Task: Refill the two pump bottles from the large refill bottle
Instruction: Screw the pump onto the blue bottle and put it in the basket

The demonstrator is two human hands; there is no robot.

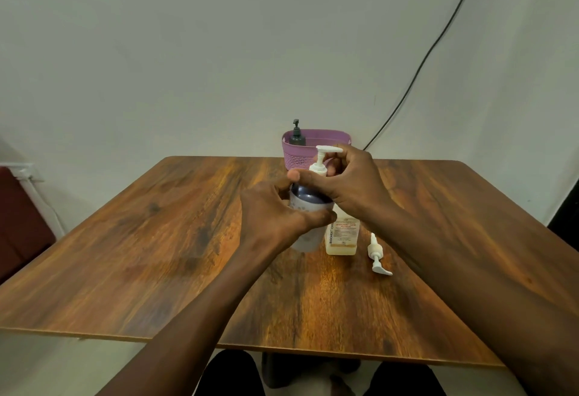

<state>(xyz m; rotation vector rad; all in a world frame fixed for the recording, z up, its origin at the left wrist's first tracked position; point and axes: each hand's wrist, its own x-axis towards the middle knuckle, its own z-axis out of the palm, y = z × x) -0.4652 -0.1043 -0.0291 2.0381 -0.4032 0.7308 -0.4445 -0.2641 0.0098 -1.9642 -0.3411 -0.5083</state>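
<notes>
1. Pump bottles and refill bottle grouped near the middle of a wooden table [156,239], with both bare forearms reaching in from the near edge.
2. Nearest of the loose things: a white pump head [377,254] lying flat on the tabletop, off to the right of the bottles, nozzle toward the near edge, touching no bottle.
3. Just beside it to the left: a clear square bottle [341,237] with pale yellowish liquid low inside and an orange-printed label, standing upright on the table, its top hidden behind the right wrist.
4. Left of that and just beside it: a rounded pump bottle [308,201] with dark liquid in the upper body and a pale label, upright or nearly so; cannot tell whether its base rests on the table.
5. Left hand [275,211] wrapped around the body of that rounded bottle, fingers curled closed on it, thumb across the front.
6. Right hand [347,179] above, fingers and thumb pinched closed around the collar of the white pump [322,157] seated in the bottle's neck, nozzle pointing right.
7. Farther back, at the far edge of the table: a purple perforated basket [313,153] with a dark pump bottle [296,136] standing inside at its left end.
8. Behind all: a pale wall with a black cable [438,41] running diagonally down toward the basket.
</notes>
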